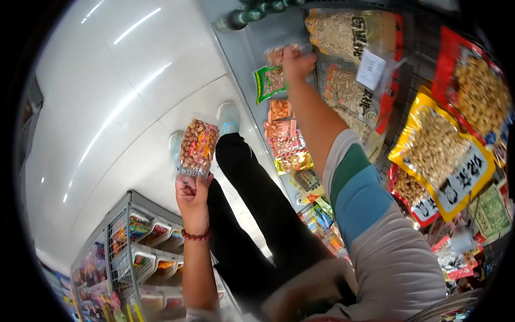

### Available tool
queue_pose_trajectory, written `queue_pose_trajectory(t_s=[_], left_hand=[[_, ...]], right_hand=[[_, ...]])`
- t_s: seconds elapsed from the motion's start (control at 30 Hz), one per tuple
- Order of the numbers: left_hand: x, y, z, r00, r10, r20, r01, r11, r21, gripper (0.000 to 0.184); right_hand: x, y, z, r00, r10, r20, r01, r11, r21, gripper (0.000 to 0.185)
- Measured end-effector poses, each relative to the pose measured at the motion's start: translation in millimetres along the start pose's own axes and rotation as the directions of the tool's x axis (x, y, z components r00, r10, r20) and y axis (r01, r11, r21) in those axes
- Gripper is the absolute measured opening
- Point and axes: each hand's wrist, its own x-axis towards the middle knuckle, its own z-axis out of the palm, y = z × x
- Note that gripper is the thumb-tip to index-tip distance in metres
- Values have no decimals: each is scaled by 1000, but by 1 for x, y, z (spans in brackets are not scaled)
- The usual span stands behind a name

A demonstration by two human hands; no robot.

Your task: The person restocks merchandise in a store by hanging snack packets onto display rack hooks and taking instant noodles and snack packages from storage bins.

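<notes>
Grey cloth, banded in green and blue, makes up my right sleeve (386, 241), near and to the right. Black trousers (244, 182) run down the middle, above pale shoes (229, 119) on a glossy white floor (118, 96). At near left, white baskets (155, 263) hold colourful packs on a metal rack.

Left of the trousers, I have my left hand (192, 198), a dark red beaded bracelet (195, 236) at its wrist, clamped on the bottom edge of a clear packet of nuts (197, 147). Its thumb lies over the plastic. The packet points away from me, above the floor, with red and yellow print on its front.

To the right hang a yellow bag (445, 155) and a red bag (480, 91), both with clear fronts showing pale brown contents. Along the grey shelf (233, 48), packets lie in a row: yellow (294, 162), orange (280, 109), then a green-edged packet (270, 84).

Farther on, my right hand (296, 63) is at a reddish packet (276, 55); blur hides its fingertips, so I cannot tell whether they grip. Green bottles (233, 20) lie at the far end.
</notes>
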Motion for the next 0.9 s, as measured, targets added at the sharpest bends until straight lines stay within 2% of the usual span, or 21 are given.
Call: queue_pose_trajectory(t_s=[0.03,0.1,0.17,0.2,0.23,0.3,0.37,0.4,0.43,0.47,0.53,0.6,0.63,0.7,0.77,0.83,0.87,0.9], left_hand=[[-17,16,-1,1000,6,-6,-6,1000,7,17],[-54,53,1,994,-14,-105,18,999,37,22],[-98,77,-14,994,39,-98,-36,999,33,26],[-123,92,-15,990,72,-119,-69,997,30,28],[-148,111,-13,985,107,-133,-103,994,32,29],[-203,148,-4,976,154,-151,-161,987,-30,48],[-263,191,18,972,190,-141,-198,979,-47,67],[-292,210,23,979,195,-56,-198,979,-49,74],[-318,228,28,977,209,35,-207,977,-55,80],[-341,238,32,972,213,99,-205,975,-85,85],[-387,257,54,965,173,196,-150,980,-128,78],[-425,271,82,935,140,324,-107,987,-120,73],[-442,278,94,894,140,425,-92,987,-131,73],[-464,278,113,806,236,542,-176,971,-161,78],[-499,298,140,722,238,650,-156,971,-181,81],[-514,311,154,681,206,703,-136,978,-155,82],[-523,312,160,665,190,723,-126,982,-142,81],[-531,316,166,638,180,749,-131,983,-125,81]], right_hand=[[-22,18,-7,993,25,113,-44,985,167,92],[-81,51,-27,966,34,256,-110,951,290,82],[-167,18,-86,877,200,438,-371,861,349,85],[-211,-15,-126,737,319,596,-611,692,385,92],[-243,-40,-162,563,423,710,-785,544,298,90],[-301,-91,-238,429,346,834,-843,486,232,92],[-341,-163,-331,393,268,880,-801,570,184,94],[-357,-181,-370,453,160,877,-734,625,265,93],[-367,-215,-418,499,85,862,-597,755,270,80],[-372,-242,-463,499,-4,866,-594,727,346,75],[-381,-282,-539,527,-116,842,-576,680,454,70],[-383,-313,-597,676,-431,598,-161,705,691,68],[-385,-328,-621,697,-450,558,-135,682,719,68],[-399,-349,-660,785,-485,386,-167,433,886,74],[-399,-355,-694,846,-463,264,-84,373,924,81],[-403,-359,-717,896,-386,219,-101,303,948,86],[-407,-360,-736,903,-355,244,-159,250,955,75],[-405,-357,-748,915,-346,207,-132,227,965,75]])
